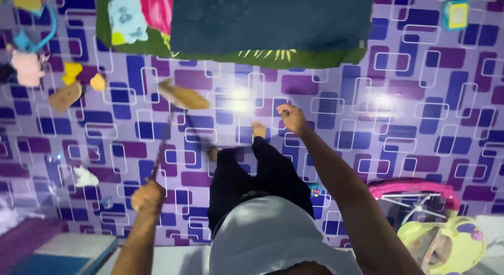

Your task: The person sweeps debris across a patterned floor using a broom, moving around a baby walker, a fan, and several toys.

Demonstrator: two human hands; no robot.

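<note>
**Broom in the left hand, bristles ahead on the patterned floor**

The left hand (147,196) is clamped in a fist around the near end of a broom (167,133), so this grip is closed on the thin stick. The stick's long axis runs forward and slightly to the right from the fist, ending in a blurred tan brush head that sits on or just above the floor (420,117), ahead of the person's bare feet. The left hand is the nearer one; the broom lies entirely on its side.

The right hand (292,119) stretches forward past the legs with its fingers curled; it looks empty, though blur hides whether the fingers are fully together.

The floor is glossy sheet vinyl, printed with purple and blue rounded rectangles, and shows two bright glares. A dark green mattress (273,23) with a flowered cover lies at the far edge. Small toys and scraps (68,80) are scattered at far left. A pink and yellow-green baby walker (441,227) stands at near right.
</note>
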